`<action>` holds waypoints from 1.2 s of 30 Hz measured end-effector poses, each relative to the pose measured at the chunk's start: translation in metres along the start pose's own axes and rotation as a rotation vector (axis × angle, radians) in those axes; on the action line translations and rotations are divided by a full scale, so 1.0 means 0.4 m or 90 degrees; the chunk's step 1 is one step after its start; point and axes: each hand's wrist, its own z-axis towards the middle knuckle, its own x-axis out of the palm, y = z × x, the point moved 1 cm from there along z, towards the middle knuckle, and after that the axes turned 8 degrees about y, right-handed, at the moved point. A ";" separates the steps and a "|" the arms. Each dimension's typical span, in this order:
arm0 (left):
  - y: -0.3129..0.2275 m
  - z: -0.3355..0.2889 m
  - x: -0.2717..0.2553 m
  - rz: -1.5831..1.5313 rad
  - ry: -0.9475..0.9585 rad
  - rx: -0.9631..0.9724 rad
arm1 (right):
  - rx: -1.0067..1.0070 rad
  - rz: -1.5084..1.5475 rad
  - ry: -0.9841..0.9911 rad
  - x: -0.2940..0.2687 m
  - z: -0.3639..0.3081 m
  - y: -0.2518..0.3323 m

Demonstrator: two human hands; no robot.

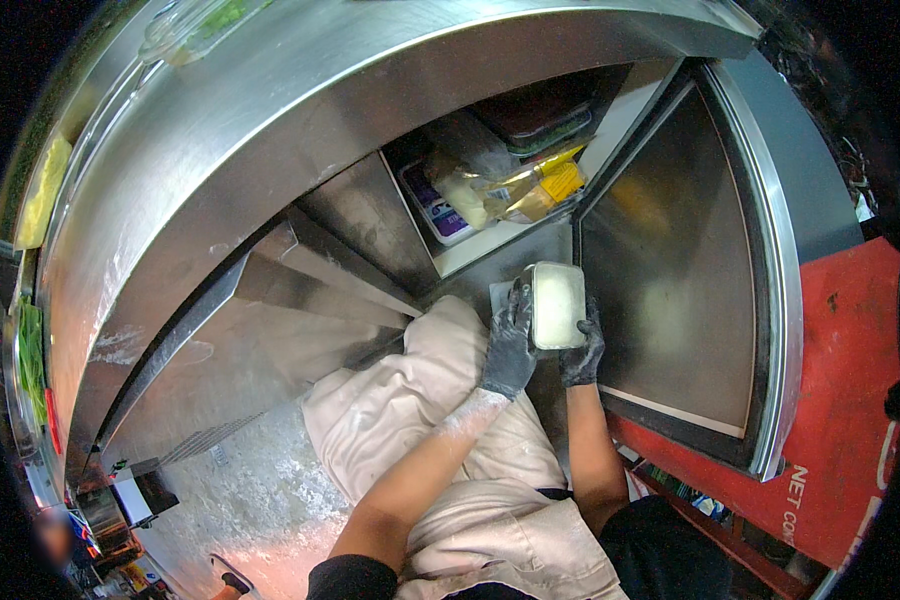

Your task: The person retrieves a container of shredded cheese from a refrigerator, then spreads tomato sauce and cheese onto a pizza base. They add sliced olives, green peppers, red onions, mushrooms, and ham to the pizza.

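Between my two black-gloved hands is a clear rectangular container (558, 303) filled with something white; I cannot make out what the white stuff is. My left hand (511, 345) grips its left side, and my right hand (584, 350) holds the lower right corner. Just beyond, a fridge compartment stands open under the steel counter. In it lie a white and purple tub (440, 212), a yellow packet (553, 188), some clear plastic bags (465, 165) and a dark lidded container (535, 125) at the back.
The fridge door (685, 260) is swung wide on my right, beside a red cabinet (830, 400). The steel counter (300, 60) curves overhead to the left, with green herbs (32, 360) at its far left edge. Another person's gloved hand (235, 582) shows at lower left.
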 end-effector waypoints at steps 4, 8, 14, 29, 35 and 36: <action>0.026 -0.002 0.005 0.027 0.044 -0.060 | -0.009 -0.011 0.048 -0.002 0.011 -0.012; 0.036 -0.006 -0.013 -0.038 0.053 -0.060 | -0.019 -0.139 -0.011 0.024 0.004 -0.020; 0.084 -0.012 -0.035 -0.060 0.123 -0.127 | 0.005 -0.088 -0.080 -0.011 -0.010 -0.046; 0.107 0.032 -0.097 -0.081 0.098 -0.081 | -0.018 -0.087 -0.071 0.031 0.006 0.005; 0.101 0.089 -0.081 -0.167 0.048 -0.258 | -0.046 -0.113 -0.047 -0.003 0.012 -0.006; 0.104 0.105 -0.072 -0.171 0.031 -0.279 | -0.046 -0.114 -0.058 -0.005 0.012 -0.010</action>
